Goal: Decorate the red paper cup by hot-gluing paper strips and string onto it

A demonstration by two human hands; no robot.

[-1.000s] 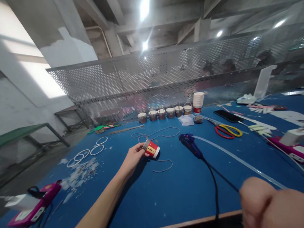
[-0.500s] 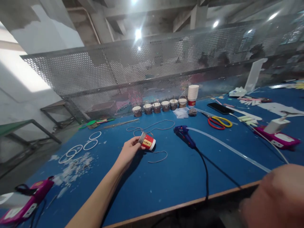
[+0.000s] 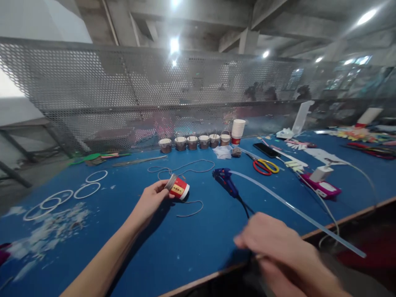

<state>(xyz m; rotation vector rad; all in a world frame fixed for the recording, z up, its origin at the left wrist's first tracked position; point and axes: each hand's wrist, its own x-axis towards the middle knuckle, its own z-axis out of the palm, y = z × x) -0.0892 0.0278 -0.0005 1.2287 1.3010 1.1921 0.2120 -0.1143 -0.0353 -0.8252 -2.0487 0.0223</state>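
Note:
My left hand (image 3: 154, 197) is closed around the grey-wrapped end of a red and white paper cup (image 3: 178, 188), which lies tilted on its side above the blue table. Grey cord is wound about that end, and a loose tail of cord (image 3: 195, 213) trails on the table beside it. A longer loop of the cord (image 3: 198, 170) lies behind the cup. My right hand (image 3: 272, 237) hovers over the table's front edge, near the cable of a blue glue gun (image 3: 225, 181). Motion smears its fingers. A clear glue stick (image 3: 291, 205) reaches out from the gun's rear.
Several small wrapped buckets (image 3: 192, 142) line the back beside a stack of paper cups (image 3: 238, 130). Scissors (image 3: 266, 166), a phone (image 3: 265, 150) and a magenta power strip (image 3: 321, 186) lie to the right. White rings (image 3: 87, 190) and scraps (image 3: 58, 227) lie left. A perforated metal screen (image 3: 139, 95) stands behind.
My right hand has come in from the lower right corner toward the glue gun's cable. The view has turned to the right. My left hand still holds the cup.

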